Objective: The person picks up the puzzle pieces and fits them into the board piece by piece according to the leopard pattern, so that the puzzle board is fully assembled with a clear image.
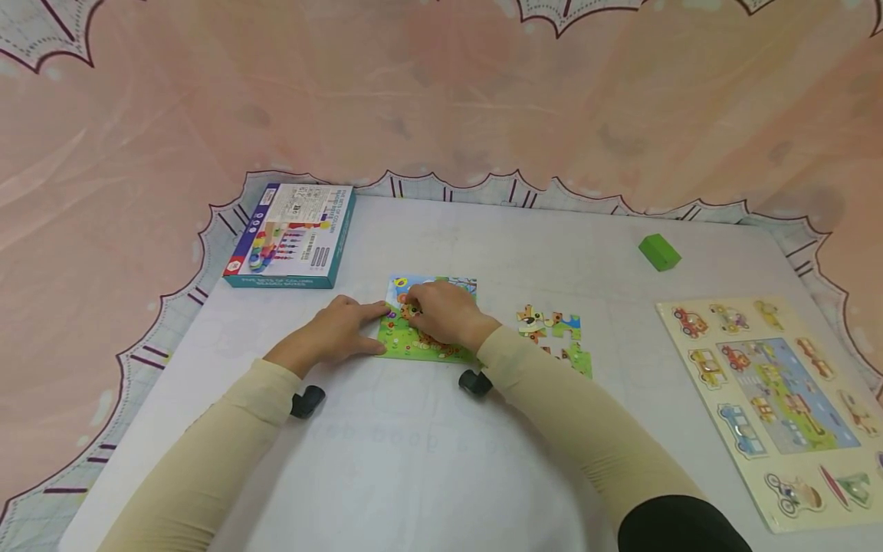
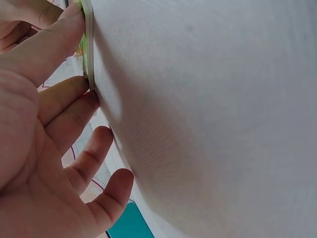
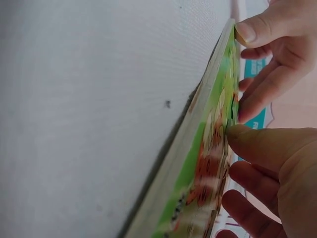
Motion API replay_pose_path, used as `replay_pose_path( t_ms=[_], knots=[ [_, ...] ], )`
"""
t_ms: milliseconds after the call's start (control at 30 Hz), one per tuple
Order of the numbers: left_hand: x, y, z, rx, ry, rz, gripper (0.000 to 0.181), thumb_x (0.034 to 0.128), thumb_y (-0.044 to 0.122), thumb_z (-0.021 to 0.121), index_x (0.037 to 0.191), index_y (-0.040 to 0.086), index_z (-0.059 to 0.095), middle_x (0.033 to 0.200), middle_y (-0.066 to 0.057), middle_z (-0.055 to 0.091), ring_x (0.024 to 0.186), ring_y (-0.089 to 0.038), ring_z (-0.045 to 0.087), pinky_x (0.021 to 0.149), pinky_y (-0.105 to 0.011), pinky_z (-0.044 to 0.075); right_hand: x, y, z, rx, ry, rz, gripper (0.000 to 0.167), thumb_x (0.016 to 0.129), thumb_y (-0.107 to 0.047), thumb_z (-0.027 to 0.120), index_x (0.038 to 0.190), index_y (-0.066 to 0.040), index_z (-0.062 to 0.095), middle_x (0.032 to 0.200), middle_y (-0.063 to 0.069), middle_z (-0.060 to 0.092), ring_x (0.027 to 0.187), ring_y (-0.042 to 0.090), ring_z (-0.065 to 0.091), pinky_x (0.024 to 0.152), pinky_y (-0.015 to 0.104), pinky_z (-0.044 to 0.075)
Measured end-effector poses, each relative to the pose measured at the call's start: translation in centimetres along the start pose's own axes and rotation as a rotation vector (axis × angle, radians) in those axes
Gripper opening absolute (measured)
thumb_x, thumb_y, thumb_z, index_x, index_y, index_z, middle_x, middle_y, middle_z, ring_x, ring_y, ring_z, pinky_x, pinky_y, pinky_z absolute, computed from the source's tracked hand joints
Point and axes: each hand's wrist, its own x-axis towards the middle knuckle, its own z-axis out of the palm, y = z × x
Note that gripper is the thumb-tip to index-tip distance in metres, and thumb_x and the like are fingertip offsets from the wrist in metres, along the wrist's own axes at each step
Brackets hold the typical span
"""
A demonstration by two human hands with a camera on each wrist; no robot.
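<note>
A small jigsaw puzzle board (image 1: pixel 414 349) with a green and blue animal picture lies on the white table. My left hand (image 1: pixel 338 328) is at its left side, thumb on the lower left corner and forefinger along the left edge. In the left wrist view the fingers of this hand (image 2: pixel 64 134) are spread, the outer ones touching the tabletop. Over the board's upper middle, my right hand (image 1: pixel 444 313) has its fingers bent, with thumb and fingertips pinching at a puzzle piece (image 3: pixel 228 141) on the surface. The fingers mostly hide that piece.
Several loose puzzle pieces (image 1: pixel 569 326) lie right of the board, partly behind the right forearm. Farther right is a wooden vehicle-picture board (image 1: pixel 704 383). A green block (image 1: pixel 659 253) lies at the back right, a flat box (image 1: pixel 297 230) at the back left.
</note>
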Motion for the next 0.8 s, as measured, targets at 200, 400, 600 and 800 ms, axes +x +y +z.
replay_pose_path(
  t_ms=[200,400,600,800],
  knots=[
    [0.01,-0.02,0.03,0.002,0.0,0.0,0.073,0.088,0.033,0.079,0.151,0.014,0.047,0.138,-0.018,0.055,0.125,-0.036,0.04,0.1,-0.053,0.041,-0.06,-0.02,-0.01,0.008,-0.003,0.0,0.03,0.099,-0.027,0.064,0.124,-0.01,0.065,0.108,0.001,0.068,0.099,0.019,0.063,0.087,0.036,0.051],
    [0.03,-0.13,0.07,0.005,0.0,-0.001,0.073,0.0879,0.033,0.079,0.151,0.014,0.047,0.137,-0.018,0.055,0.125,-0.036,0.04,0.1,-0.053,0.041,0.01,-0.08,-0.01,0.015,-0.009,0.008,0.032,0.099,-0.026,0.064,0.127,-0.011,0.064,0.111,0.001,0.068,0.103,0.019,0.063,0.09,0.036,0.05],
    [0.01,-0.13,0.01,0.006,-0.004,-0.002,0.073,0.0879,0.032,0.079,0.151,0.013,0.047,0.137,-0.017,0.056,0.125,-0.036,0.04,0.1,-0.052,0.04,0.03,-0.19,-0.05,0.025,-0.015,0.017,0.031,0.1,-0.028,0.064,0.125,-0.011,0.064,0.11,0.001,0.067,0.101,0.019,0.061,0.09,0.036,0.049],
    [0.14,-0.08,-0.01,0.003,-0.014,-0.005,0.073,0.0882,0.033,0.078,0.151,0.014,0.046,0.137,-0.016,0.056,0.123,-0.035,0.04,0.099,-0.051,0.041,-0.01,-0.11,-0.19,0.004,-0.022,0.023,0.035,0.1,-0.031,0.064,0.129,-0.012,0.063,0.114,0.001,0.068,0.106,0.021,0.062,0.093,0.037,0.048]
  ],
)
